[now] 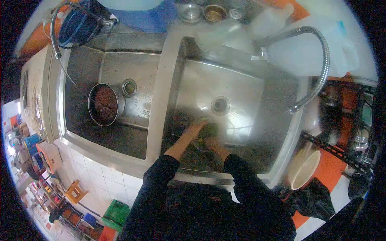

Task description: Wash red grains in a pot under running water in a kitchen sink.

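Both of my hands are at a round metal bowl low in the right basin of a stainless steel double sink. My left hand lies along the bowl's left side. On the right, my right hand reaches into it. Something greenish is in the bowl, too blurred to name. The fingers are blurred, so whether either hand grips anything is unclear. A drain lies just beyond the bowl. In the left basin a metal pot with reddish-brown contents leans beside another drain.
A flexible metal faucet hose arches at the right, another at the far left. Behind the sink stand a dark blue bucket and small metal containers. A whitish bucket is right of the sink, a green crate lower left.
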The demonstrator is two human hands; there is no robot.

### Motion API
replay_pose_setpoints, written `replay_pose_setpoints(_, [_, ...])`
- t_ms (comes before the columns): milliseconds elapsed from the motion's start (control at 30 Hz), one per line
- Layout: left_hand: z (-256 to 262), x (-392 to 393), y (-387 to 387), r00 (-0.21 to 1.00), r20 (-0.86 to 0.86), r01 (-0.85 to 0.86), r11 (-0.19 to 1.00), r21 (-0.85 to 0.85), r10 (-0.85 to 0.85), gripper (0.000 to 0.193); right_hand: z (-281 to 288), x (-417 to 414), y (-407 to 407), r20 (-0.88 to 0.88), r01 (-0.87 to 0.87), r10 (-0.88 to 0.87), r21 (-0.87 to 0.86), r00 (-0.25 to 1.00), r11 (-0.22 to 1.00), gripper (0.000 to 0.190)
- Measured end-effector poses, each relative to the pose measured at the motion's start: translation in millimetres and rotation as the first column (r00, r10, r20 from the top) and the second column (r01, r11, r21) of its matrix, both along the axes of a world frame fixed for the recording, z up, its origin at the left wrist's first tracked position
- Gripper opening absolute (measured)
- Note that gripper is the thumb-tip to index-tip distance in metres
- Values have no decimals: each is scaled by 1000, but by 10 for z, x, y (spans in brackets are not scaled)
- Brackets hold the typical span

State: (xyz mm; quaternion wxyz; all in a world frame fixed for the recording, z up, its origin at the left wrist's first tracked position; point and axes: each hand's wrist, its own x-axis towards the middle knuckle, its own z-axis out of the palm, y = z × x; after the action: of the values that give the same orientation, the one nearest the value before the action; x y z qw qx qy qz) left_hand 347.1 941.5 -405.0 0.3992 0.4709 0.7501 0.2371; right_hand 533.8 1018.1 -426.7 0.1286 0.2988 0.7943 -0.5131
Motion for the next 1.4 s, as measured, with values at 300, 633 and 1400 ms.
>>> replay_pose_setpoints(300, [454,84,168,998,3,56,985,-162,-56,61,-73,155,30,160,421,-410,-588,898,691,34])
replay_pose_setpoints(633, [435,77,155,986,-119,97,986,-133,-113,69,178,-269,163,74,-591,609,-173,790,788,31])
replay_pose_setpoints(1400, [651,5,358,984,-26,163,947,-277,-177,64,14,-235,210,283,-456,368,374,885,808,38])
